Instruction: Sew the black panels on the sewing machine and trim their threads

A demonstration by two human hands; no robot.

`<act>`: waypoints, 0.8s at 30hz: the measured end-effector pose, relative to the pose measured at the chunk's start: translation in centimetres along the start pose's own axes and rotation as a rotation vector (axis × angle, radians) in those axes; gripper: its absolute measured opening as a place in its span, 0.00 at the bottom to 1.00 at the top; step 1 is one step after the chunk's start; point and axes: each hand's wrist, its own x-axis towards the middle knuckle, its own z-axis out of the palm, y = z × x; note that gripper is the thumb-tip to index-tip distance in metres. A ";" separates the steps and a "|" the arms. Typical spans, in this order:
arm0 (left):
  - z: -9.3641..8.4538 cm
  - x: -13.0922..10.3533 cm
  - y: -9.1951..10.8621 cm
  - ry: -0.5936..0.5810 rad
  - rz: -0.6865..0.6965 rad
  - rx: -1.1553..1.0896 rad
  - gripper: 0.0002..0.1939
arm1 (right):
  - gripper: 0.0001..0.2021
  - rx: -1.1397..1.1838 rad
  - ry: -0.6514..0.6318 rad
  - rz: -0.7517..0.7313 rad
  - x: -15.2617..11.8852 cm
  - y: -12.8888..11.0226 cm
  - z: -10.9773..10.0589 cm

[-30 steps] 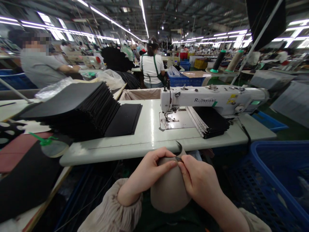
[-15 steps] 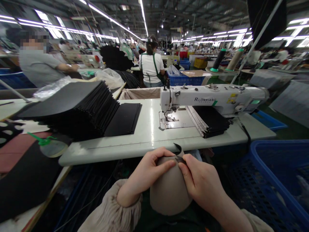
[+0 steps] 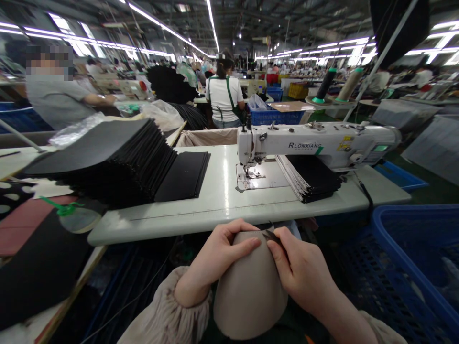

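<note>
In front of the table edge, both my hands hold a bent panel (image 3: 251, 291), beige on the side facing me. My left hand (image 3: 218, 255) pinches its top edge, thumb on the beige face and fingers behind. At the upper right edge of the panel my right hand (image 3: 304, 267) is closed around a small dark pointed tool (image 3: 271, 235), which looks like thread snips, though most of it is hidden in the fingers. A white sewing machine (image 3: 304, 143) stands on the table beyond my hands, with a stack of black panels (image 3: 315, 177) under its arm.
On the left of the pale table (image 3: 201, 210) are a tall pile of black panels (image 3: 107, 157) and a lower stack (image 3: 184, 177). A green-spouted oil bottle (image 3: 77, 217) lies at far left. Blue crates (image 3: 394, 229) stand at right. Co-workers sit beyond.
The panel has slid down toward me, so more of its beige face shows. Its curled black corner behind my fingers has mostly dropped from sight. My hands have barely moved.
</note>
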 end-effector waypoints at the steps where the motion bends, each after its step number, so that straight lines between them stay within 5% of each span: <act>1: 0.0 0.0 0.0 0.000 0.005 0.004 0.13 | 0.09 -0.004 -0.001 -0.003 0.0 -0.1 0.0; 17: 0.1 0.0 0.0 -0.016 0.058 0.048 0.11 | 0.10 -0.051 0.047 -0.040 0.0 -0.2 0.3; 24: 0.2 0.1 0.3 -0.022 0.067 0.048 0.12 | 0.09 -0.078 0.169 0.004 -0.5 -0.4 1.4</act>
